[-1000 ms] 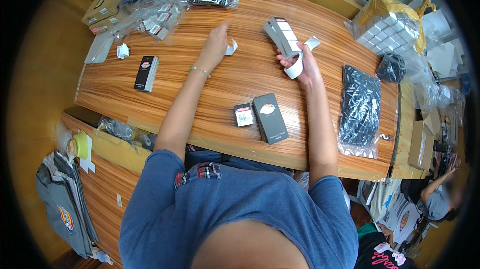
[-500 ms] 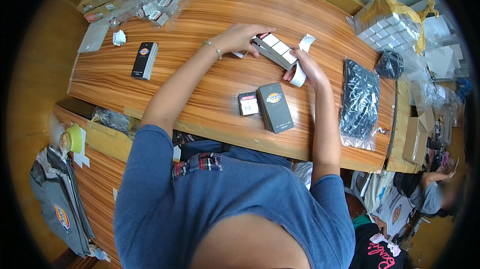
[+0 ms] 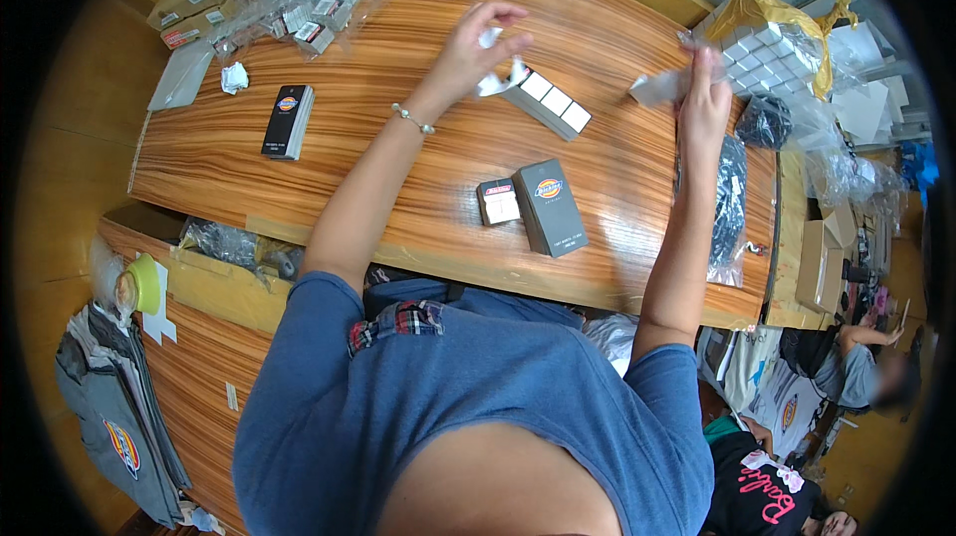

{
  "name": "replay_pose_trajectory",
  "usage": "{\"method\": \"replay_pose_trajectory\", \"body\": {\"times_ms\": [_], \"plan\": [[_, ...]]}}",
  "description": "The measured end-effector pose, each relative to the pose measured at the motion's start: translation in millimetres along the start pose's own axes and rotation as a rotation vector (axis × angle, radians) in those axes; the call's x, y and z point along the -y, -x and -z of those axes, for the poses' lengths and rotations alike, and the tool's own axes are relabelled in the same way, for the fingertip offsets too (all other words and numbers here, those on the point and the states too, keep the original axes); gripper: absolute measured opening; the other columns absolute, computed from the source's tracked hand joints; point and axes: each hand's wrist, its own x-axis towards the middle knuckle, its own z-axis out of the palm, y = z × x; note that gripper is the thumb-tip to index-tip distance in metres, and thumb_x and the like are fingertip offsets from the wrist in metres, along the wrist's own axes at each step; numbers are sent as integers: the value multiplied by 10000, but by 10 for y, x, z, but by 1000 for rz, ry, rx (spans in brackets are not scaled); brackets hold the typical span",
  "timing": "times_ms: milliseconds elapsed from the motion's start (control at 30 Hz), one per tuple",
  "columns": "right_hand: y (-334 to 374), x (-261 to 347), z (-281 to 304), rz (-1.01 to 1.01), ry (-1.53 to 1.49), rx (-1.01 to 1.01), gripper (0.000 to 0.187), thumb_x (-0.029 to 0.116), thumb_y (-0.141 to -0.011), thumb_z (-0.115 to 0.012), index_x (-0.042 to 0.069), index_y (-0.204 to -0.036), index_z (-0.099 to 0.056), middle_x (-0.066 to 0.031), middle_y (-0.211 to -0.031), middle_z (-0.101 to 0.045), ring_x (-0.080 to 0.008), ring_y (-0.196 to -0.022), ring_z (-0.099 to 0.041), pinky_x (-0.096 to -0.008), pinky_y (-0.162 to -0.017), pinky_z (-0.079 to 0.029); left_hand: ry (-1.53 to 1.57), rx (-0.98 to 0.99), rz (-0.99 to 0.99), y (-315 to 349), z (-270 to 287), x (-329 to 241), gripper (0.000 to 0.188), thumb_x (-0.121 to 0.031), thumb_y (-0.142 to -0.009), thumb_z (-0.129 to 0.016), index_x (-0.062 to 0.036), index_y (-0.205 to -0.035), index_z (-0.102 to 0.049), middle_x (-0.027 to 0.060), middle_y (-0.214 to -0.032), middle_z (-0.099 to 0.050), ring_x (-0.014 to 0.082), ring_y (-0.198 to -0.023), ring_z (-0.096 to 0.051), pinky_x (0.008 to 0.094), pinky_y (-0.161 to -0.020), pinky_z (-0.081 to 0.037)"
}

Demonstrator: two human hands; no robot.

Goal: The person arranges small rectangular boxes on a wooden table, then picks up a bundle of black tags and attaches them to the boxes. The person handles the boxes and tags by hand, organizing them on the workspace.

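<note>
A stack of tags [image 3: 553, 103], black-edged with white labels on top, lies on the table between my hands. My left hand [image 3: 473, 53] is raised by its upper left end, fingers curled around a curled white paper strip [image 3: 495, 83]. Off to the right, my right hand [image 3: 705, 98] pinches another white paper strip [image 3: 659, 89], blurred by motion. Nearer to me stand a stack of dark grey hang tags [image 3: 551, 208] and, touching or close to its left side, a small stack of white and red labels [image 3: 498, 203].
Another stack of black hang tags [image 3: 287, 123] and a crumpled white paper [image 3: 234, 78] lie at left. Plastic bags of tags [image 3: 314, 23] sit at the far left. On the right are a bagged black bundle [image 3: 729, 213] and a box of white packs [image 3: 767, 53]. Other people are at lower right.
Both hands have come off the labelled stack, which now lies on the table. My left hand moved up slightly; my right swung right and away, carrying its white paper strip.
</note>
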Motion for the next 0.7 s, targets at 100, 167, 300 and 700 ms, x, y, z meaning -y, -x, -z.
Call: {"method": "replay_pose_trajectory", "body": {"times_ms": [100,167,300,700], "plan": [[147,525,-313,-91,-521,276,343,351,-940,-409,66,-1084,-534,-53,-792,-545,-106,-657,-568,-197,-501,-479,117,68,-205,53,-295,-467,748,-541,-702,-663,-84,-1242,-417,94,-1182,-382,206,-1167,-348,358,-989,-297],[235,669,-536,-54,-538,374,312,309,-925,-457,37,-1028,-567,-51,-861,-572,-116,-776,-565,-239,-662,-472,188,12,-124,61,-385,-530,506,-356,-817,-612,-59,-1194,-450,66,-1042,-485,157,-1018,-485,289,-856,-411],[282,585,-709,413,-220,253,216,185,-859,-538,-6,-847,-639,-98,-955,-631,-198,-886,-564,-303,-784,-438,654,-111,35,95,-295,-459,194,-119,-910,-458,-46,-1086,-495,26,-914,-549,121,-834,-571,229,-726,-476],[513,549,-995,277,-219,279,157,117,-796,-635,-5,-895,-647,-97,-789,-610,-173,-691,-576,-291,-630,-451,1141,-568,42,153,-180,-642,292,69,-815,-352,-65,-943,-578,113,-1020,-563,181,-971,-544,339,-841,-473]]}}
